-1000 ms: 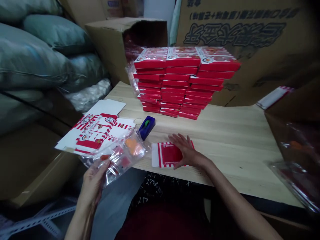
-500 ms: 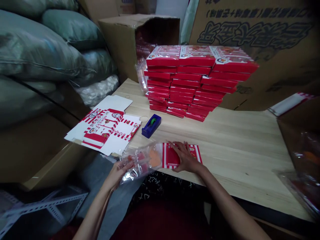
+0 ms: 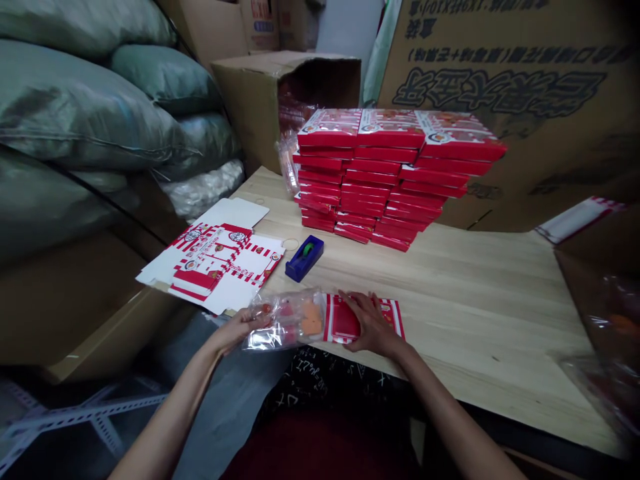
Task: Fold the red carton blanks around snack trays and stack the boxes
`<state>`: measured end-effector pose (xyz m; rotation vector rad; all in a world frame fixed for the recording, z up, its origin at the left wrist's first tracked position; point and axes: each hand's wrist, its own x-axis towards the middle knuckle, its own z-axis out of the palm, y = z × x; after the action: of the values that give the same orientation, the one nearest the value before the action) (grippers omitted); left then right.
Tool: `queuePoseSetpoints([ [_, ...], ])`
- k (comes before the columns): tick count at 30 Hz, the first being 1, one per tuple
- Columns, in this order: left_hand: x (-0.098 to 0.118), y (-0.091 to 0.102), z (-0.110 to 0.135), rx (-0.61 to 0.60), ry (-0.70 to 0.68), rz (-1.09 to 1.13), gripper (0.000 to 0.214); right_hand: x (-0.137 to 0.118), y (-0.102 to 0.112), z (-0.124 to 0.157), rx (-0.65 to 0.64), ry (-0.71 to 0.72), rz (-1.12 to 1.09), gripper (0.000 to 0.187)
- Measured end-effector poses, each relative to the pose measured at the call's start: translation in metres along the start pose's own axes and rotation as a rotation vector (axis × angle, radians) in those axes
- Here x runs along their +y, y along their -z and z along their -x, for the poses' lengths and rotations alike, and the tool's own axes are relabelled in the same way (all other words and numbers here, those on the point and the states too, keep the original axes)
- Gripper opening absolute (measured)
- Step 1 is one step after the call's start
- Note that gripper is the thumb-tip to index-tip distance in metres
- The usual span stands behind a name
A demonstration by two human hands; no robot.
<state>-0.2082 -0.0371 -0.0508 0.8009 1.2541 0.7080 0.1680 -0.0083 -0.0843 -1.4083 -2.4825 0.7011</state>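
Observation:
My left hand grips a clear plastic bag holding orange and red pieces, and the bag's end lies against the left edge of a flat red-and-white printed box. My right hand rests on that box, its fingers spread. Above them, a tall stack of red printed boxes stands on the wooden table. An unfolded red-and-white carton blank lies to the left, next to a blue tape dispenser.
Grey-green stuffed sacks pile up on the left. Cardboard cartons rise behind the table, and one has an open top. More plastic-wrapped goods sit at the right edge. A metal shelf frame shows low on the left.
My left hand has carried the bag rightward and up onto the table, against the flat box. My right hand stays on the box. The view has shifted slightly.

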Motion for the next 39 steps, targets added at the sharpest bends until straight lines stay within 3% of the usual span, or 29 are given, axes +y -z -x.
queuePoseSetpoints([
  [6,0.025,0.03,0.01,0.12,-0.046,0.059,0.057,0.0,0.007,0.001,-0.048,-0.002,0.006,0.129],
  [9,0.038,0.033,0.01,-0.025,-0.027,-0.031,0.045,-0.002,0.011,0.003,-0.097,0.012,0.01,0.131],
  [12,0.044,0.021,-0.002,-0.136,-0.023,-0.143,0.033,-0.004,0.014,0.005,-0.129,0.03,0.003,0.133],
  [19,0.029,-0.003,-0.035,0.06,-0.136,-0.133,0.039,-0.001,0.01,0.012,-0.158,0.053,-0.013,0.136],
  [27,0.008,-0.025,-0.028,0.186,-0.215,-0.093,0.049,-0.013,-0.002,0.017,-0.091,0.003,-0.012,0.129],
  [32,-0.002,-0.044,-0.023,0.064,-0.177,-0.076,0.044,-0.019,-0.011,0.021,-0.059,0.021,-0.005,0.131],
  [35,-0.015,-0.064,-0.026,-0.011,-0.155,-0.057,0.045,-0.02,-0.016,0.023,-0.062,0.061,-0.019,0.131],
  [39,-0.029,-0.095,-0.03,-0.021,-0.173,-0.04,0.055,-0.026,-0.016,0.027,-0.025,0.053,-0.036,0.131],
])
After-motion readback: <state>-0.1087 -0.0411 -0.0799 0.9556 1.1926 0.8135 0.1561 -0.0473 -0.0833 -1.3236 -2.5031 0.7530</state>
